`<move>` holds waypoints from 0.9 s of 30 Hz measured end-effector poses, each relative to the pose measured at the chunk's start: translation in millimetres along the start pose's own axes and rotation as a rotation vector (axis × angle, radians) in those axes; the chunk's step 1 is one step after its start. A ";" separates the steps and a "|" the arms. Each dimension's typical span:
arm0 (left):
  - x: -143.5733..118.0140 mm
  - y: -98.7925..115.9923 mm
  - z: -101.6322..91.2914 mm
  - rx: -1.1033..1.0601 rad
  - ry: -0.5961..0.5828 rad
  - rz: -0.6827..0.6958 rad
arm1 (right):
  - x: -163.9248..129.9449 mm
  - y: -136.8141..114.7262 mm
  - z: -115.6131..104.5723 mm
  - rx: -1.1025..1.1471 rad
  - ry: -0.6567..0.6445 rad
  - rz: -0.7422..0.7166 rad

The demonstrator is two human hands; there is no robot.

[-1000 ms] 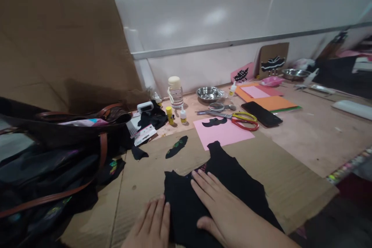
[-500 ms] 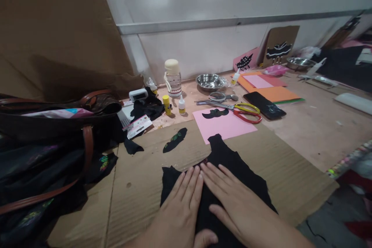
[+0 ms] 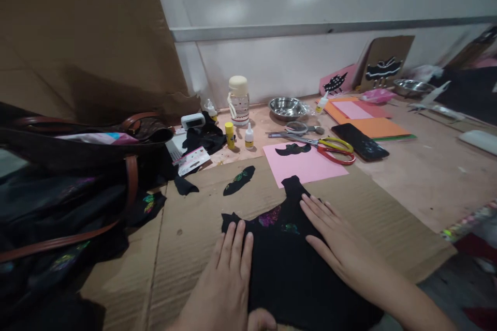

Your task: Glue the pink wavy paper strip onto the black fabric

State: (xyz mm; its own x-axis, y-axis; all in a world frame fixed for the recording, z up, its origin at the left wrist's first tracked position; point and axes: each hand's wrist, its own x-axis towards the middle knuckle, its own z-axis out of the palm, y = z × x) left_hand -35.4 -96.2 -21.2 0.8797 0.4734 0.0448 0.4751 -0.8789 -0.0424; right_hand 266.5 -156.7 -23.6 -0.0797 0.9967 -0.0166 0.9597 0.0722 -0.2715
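Note:
A cut piece of black fabric (image 3: 287, 274) lies spread on the cardboard (image 3: 194, 258), with shiny purple and green patches near its upper edge. My left hand (image 3: 229, 274) rests flat on the fabric's left side, fingers stretched out. On its right side lies my right hand (image 3: 334, 238), palm down with the fingers extended. Neither hand grips anything. Beyond the fabric, a small black scrap with green glitter (image 3: 238, 181) sits on the cardboard. A pink sheet (image 3: 310, 168) bears a black cut-out (image 3: 292, 149), and scissors (image 3: 330, 147) with yellow and red handles overlap the sheet.
Behind stand a glue stick (image 3: 229, 136), a small glue bottle (image 3: 249, 137), a drinking bottle (image 3: 238, 101) and a metal bowl (image 3: 287, 108). A phone (image 3: 360, 141) lies at right beside coloured paper (image 3: 384, 127). At left is a dark bag (image 3: 97, 152) with brown straps.
My hands have moved apart from the middle of the fabric, left hand leftward and right hand rightward. The purple and green patches now show between them. The camera view has shifted slightly.

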 end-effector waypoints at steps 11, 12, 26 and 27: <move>18.2 -8.5 -20.6 0.005 0.068 0.036 | -1.5 10.2 15.3 -0.040 0.137 -0.054; 25.2 -7.0 -19.7 -0.069 0.103 0.144 | -1.2 10.2 15.7 -0.063 0.147 -0.065; 27.1 -6.5 22.5 0.214 0.252 0.180 | -3.2 12.1 19.7 -0.195 0.297 -0.175; 27.0 -5.1 21.5 0.243 0.270 0.165 | -3.1 11.0 18.8 -0.196 0.282 -0.164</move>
State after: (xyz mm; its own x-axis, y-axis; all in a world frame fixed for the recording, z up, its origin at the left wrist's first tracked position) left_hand -13.6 -77.6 -41.3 0.9234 0.2656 0.2772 0.3466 -0.8871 -0.3047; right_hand 272.2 -159.8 -44.7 -0.1852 0.9406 0.2846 0.9759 0.2100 -0.0590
